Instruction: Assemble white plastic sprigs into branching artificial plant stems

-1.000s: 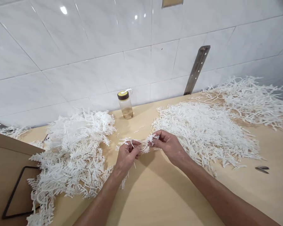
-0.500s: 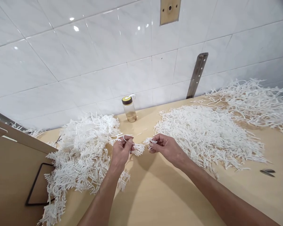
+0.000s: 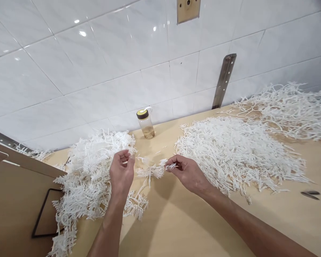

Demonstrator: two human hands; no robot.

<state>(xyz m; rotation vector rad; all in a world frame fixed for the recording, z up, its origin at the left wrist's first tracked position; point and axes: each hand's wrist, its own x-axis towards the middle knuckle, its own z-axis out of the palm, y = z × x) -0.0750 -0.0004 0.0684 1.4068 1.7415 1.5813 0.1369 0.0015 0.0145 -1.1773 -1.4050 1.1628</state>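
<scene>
My right hand [image 3: 186, 173] pinches a white branched plastic sprig [image 3: 152, 172] by its right end, with fine tips poking out past the fingertips. The sprig stretches left above the table, between my hands. My left hand [image 3: 122, 171] is apart from it, fingers curled but not closed, and nothing shows in its grasp. It hovers over the right side of a tangled heap of white sprigs [image 3: 88, 178]. To the right of my right hand spreads a flatter pile of short white sprigs [image 3: 230, 150].
A bottle with a yellow and black lid [image 3: 146, 125] stands near the tiled wall. Longer white branches [image 3: 296, 110] lie at the back right. Small dark snips [image 3: 310, 194] rest at the right. A cardboard box [image 3: 13, 200] stands on the left; a metal bracket [image 3: 224, 81] leans at the wall.
My left hand has let go of the white sprig and moved left toward the heap. My right hand keeps its pinch near the same spot. The view has shifted slightly.
</scene>
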